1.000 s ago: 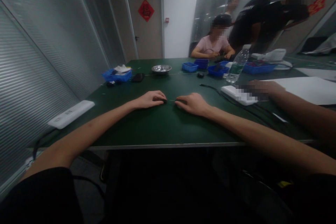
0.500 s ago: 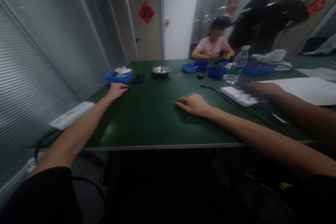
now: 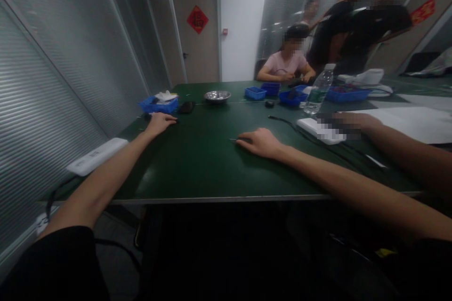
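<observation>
The left hand (image 3: 160,123) lies palm down on the green bench (image 3: 197,164), far left, arm stretched out. Its fingertips touch a small dark item (image 3: 174,121); whether the fingers close on it cannot be told. Just beyond the hand stands a blue tray (image 3: 157,104) with white material in it, and a black pouch (image 3: 186,106) lies right of that tray.

The right hand (image 3: 259,142) rests on the bench near the centre, fingers curled down, pinching one end of a thin wire (image 3: 233,139) that points left along the surface. The two hands are well apart.

A white power strip (image 3: 97,155) lies at the near left edge. A metal bowl (image 3: 217,96) sits far centre, with more blue trays (image 3: 254,92) and a water bottle (image 3: 318,90) to its right. A black cable (image 3: 293,124) runs across the bench right of the right hand.

At the right, another person's arm (image 3: 399,143) reaches onto the bench. Further people are at the far end
</observation>
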A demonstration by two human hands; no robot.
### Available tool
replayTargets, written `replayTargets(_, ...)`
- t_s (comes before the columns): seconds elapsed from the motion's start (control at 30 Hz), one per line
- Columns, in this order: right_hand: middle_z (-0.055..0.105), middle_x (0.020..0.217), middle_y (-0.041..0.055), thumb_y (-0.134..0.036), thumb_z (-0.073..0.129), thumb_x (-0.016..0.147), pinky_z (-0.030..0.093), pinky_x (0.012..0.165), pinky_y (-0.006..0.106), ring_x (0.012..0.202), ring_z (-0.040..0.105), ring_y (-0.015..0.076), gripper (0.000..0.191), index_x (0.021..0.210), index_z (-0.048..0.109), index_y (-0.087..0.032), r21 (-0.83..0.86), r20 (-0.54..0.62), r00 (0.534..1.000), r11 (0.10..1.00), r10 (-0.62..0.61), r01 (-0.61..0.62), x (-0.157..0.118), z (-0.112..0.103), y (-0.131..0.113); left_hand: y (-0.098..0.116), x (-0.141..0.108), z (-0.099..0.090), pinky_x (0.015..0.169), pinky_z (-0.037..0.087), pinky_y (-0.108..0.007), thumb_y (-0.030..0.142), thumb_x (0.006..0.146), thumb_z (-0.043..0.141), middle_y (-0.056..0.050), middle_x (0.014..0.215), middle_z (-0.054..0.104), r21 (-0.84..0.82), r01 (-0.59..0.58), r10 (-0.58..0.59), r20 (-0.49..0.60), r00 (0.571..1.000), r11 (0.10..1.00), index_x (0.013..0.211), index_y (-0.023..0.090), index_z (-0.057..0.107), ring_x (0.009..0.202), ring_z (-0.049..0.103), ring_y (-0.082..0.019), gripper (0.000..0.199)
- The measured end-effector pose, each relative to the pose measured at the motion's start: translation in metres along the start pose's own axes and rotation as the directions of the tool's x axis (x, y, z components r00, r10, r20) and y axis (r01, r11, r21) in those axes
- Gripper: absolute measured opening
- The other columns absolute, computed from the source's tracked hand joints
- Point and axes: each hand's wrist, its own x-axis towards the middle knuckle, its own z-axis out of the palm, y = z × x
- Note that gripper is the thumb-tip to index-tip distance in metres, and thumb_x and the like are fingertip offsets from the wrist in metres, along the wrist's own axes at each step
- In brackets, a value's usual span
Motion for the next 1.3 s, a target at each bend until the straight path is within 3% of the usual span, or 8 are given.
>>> replayTargets(0.17, 0.078, 0.089, 0.0074, -0.057, 0.041, 0.106, 0.043, 0.067, 0.028, 0.070, 0.068, 0.0189, 0.052, 0.128, 0.074, -0.023, 0.022, 0.007, 1.000, 1.000, 0.000, 0.000, -0.001, -0.003, -0.002, 0.065, -0.011, 0.024, 0.106, 0.051, -0.041, 0.039, 0.084, 0.078, -0.005, 0.114, 0.080, -0.231, -0.191, 0.229, 0.151, 0.962, 0.954, 0.109, 0.026, 0.084, 0.111, 0.073, -0.027, 0.029)
replayTargets(0.33, 0.077, 0.087, 0.0072, -0.055, 0.041, 0.107, 0.042, 0.067, 0.028, 0.069, 0.067, 0.0182, 0.052, 0.131, 0.072, -0.021, 0.061, 0.005, 0.999, 0.997, -0.047, 0.047, -0.003, -0.007, -0.007, 0.141, -0.037, 0.043, 0.102, 0.053, -0.040, 0.041, 0.088, 0.077, -0.007, 0.118, 0.079, -0.470, -0.316, 0.478, 0.278, 0.833, 0.824, 0.117, 0.023, 0.080, 0.109, 0.073, -0.025, 0.035)
replayTargets(0.43, 0.077, 0.086, 0.0070, -0.056, 0.041, 0.107, 0.042, 0.067, 0.028, 0.069, 0.067, 0.0182, 0.052, 0.132, 0.071, -0.022, 0.068, -0.001, 0.998, 0.995, -0.069, 0.069, -0.004, -0.007, -0.010, 0.167, -0.052, 0.050, 0.098, 0.055, -0.038, 0.040, 0.089, 0.077, -0.008, 0.116, 0.079, -0.547, -0.326, 0.550, 0.313, 0.775, 0.771, 0.118, 0.021, 0.080, 0.106, 0.073, -0.024, 0.035)
replayTargets(0.7, 0.077, 0.085, 0.0079, -0.055, 0.041, 0.107, 0.040, 0.066, 0.028, 0.069, 0.066, 0.0182, 0.052, 0.131, 0.072, -0.020, 0.039, -0.022, 0.991, 0.990, -0.132, 0.133, -0.006, -0.005, -0.009, 0.174, -0.062, 0.055, 0.098, 0.054, -0.039, 0.039, 0.090, 0.077, -0.009, 0.114, 0.079, -0.592, -0.320, 0.555, 0.269, 0.787, 0.740, 0.113, 0.019, 0.081, 0.106, 0.073, -0.024, 0.031)
replayTargets(1.03, 0.078, 0.089, 0.0081, -0.054, 0.040, 0.108, 0.038, 0.066, 0.027, 0.071, 0.068, 0.0180, 0.051, 0.130, 0.072, -0.021, 0.028, -0.054, 0.980, 0.981, -0.189, 0.191, -0.004, -0.001, -0.016, 0.182, -0.068, 0.058, 0.098, 0.054, -0.038, 0.039, 0.090, 0.077, -0.010, 0.114, 0.079, -0.630, -0.318, 0.587, 0.275, 0.761, 0.708, 0.114, 0.020, 0.081, 0.107, 0.073, -0.024, 0.030)
replayTargets(1.3, 0.080, 0.096, 0.0098, -0.052, 0.040, 0.108, 0.042, 0.070, 0.029, 0.077, 0.071, 0.0207, 0.050, 0.134, 0.070, -0.022, 0.003, -0.092, 0.990, 0.995, -0.103, 0.104, -0.003, -0.003, -0.020, 0.183, -0.065, 0.058, 0.090, 0.053, -0.035, 0.038, 0.087, 0.081, -0.011, 0.114, 0.076, -0.680, -0.213, 0.570, 0.357, 0.740, 0.702, 0.128, 0.017, 0.075, 0.102, 0.070, -0.022, 0.047)
